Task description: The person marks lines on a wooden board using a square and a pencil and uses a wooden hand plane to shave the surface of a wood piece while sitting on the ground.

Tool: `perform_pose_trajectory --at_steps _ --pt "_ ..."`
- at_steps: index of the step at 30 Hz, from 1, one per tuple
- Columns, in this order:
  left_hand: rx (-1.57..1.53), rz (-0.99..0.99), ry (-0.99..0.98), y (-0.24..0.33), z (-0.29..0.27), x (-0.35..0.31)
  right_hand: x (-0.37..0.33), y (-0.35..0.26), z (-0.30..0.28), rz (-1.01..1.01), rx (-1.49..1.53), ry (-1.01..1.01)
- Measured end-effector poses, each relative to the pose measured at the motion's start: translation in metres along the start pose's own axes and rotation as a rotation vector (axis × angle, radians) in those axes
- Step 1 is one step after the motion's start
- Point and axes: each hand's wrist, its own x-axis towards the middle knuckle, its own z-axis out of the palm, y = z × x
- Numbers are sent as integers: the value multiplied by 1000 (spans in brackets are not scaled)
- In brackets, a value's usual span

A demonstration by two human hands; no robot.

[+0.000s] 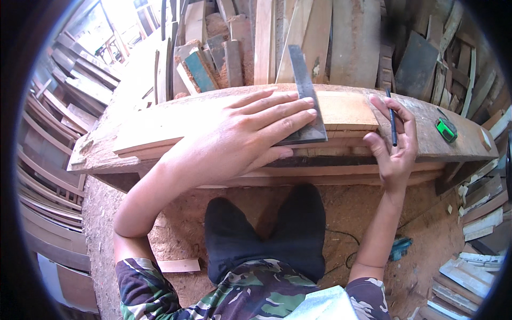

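A pale wooden board [349, 109] lies lengthwise on the bench before me. Across its right half sits a dark metal try square [302, 69], its blade pointing away and its stock along the board's near edge. My left hand [240, 125] presses it down, fingers extended over the blade and thumb in front near the stock. At the board's right end is my right hand [399, 146], fingers bent around a thin dark pencil [393, 125] held nearly upright. Faint lines show on the board's near edge beside the square.
A green tape measure [446, 130] rests on the bench [413, 104] at right. Planks [357, 42] lean behind it. Timber is stacked at left [53, 192], scrap wood [482, 224] at right. On the floor are a teal power tool [400, 248], a cable and an offcut [178, 265].
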Motion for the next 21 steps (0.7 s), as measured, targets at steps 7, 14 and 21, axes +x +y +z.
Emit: perform_pose_trajectory --at_steps 7,14,21 --pt "-184 17 -39 -11 1 8 -5 7 -4 51 -23 172" --pt "-227 14 -52 -12 4 11 18 -6 -13 50 239 452" --pt "-248 9 -57 -11 0 15 52 -53 13 126 278 -58"
